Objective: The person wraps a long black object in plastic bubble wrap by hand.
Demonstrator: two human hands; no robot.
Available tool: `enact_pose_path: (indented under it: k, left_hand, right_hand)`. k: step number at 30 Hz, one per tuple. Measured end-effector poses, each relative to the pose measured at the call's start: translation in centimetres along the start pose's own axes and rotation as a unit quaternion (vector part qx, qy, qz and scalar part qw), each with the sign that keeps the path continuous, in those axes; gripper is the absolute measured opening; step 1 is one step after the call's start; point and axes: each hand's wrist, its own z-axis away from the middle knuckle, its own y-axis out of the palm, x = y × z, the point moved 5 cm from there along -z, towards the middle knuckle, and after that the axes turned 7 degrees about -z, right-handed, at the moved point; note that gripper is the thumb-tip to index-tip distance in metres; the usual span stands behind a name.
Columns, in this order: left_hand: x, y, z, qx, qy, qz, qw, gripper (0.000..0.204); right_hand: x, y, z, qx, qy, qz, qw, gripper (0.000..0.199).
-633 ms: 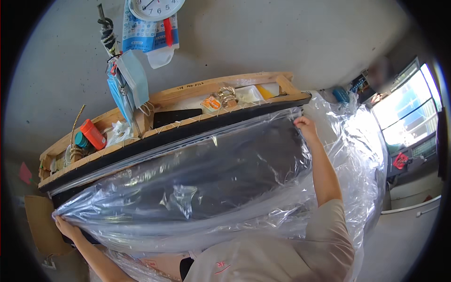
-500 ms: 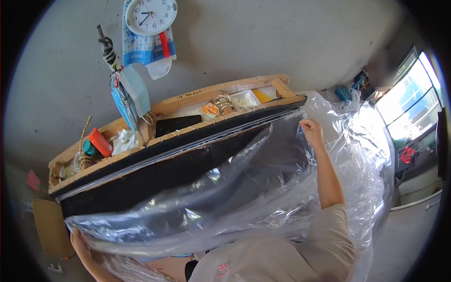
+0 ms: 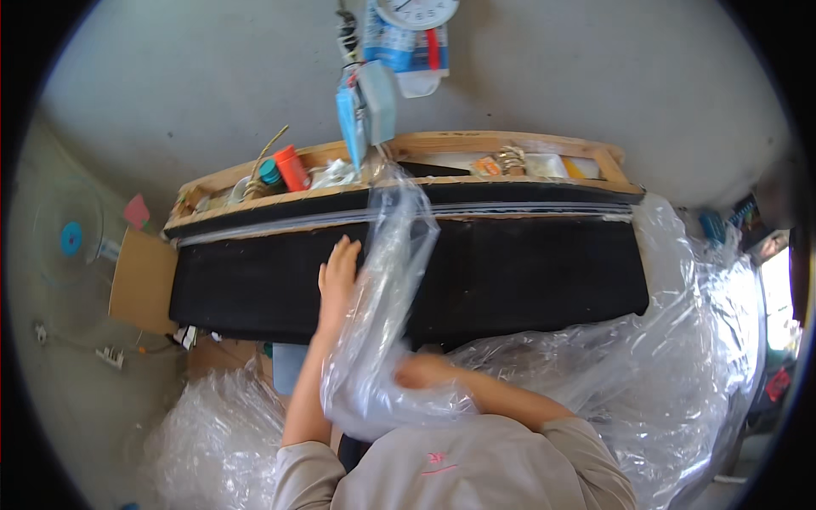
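A long clear plastic film [image 3: 395, 246] rises as a loose, folded strip from my lap, across the black padded surface [image 3: 527, 272], up to the wooden frame. My left hand [image 3: 340, 270] lies on the black surface just left of the strip, fingers stretched and apart. Lower down, my right hand [image 3: 425, 371] is beside the bend of the film, close to my body. Motion smears its fingers and the film partly covers them, so its grip does not show. More of the same clear sheeting is heaped to the right and at lower left.
Behind the black surface runs a wooden frame [image 3: 510, 140] holding a red bottle [image 3: 291, 168], a teal-capped container [image 3: 269, 172] and rope [image 3: 512, 160]. Face masks [image 3: 376, 102] hang above it. A cardboard piece [image 3: 140, 280] stands at left, near a fan [image 3: 71, 239].
My view has turned right. Both hands have come together toward the middle from the two ends. The film, earlier spread over the black surface, is now a narrow strip, baring most of that surface.
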Motion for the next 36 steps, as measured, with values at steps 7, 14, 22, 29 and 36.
enact_pose_path:
  k: [7,14,22,29,36]
  left_hand:
    - [-6.5,-2.7,2.2,-0.184,0.048,-0.030,0.981,0.034]
    - [-8.3,0.1,6.4,-0.099,0.249,-0.111,0.957,0.023]
    - [-5.7,-1.1,8.0,-0.110,0.233,-0.052,0.965,0.017]
    - [-13.2,-9.1,1.6,-0.157,0.169,0.151,0.961,0.037]
    - [-13.4,-10.3,0.0,-0.168,0.236,0.236,0.928,0.005]
  right_hand:
    - [9.8,0.8,11.0,-0.089,-0.479,0.331,0.808,0.026]
    - [13.9,-1.2,6.6,-0.120,-0.436,0.147,0.880,0.024]
    - [16.7,-2.4,10.2,-0.090,-0.478,0.186,0.853,0.029]
    - [15.6,2.0,10.1,-0.033,-0.484,0.207,0.850,0.031]
    - [16.2,4.9,14.1,-0.305,-0.677,0.497,0.448,0.057]
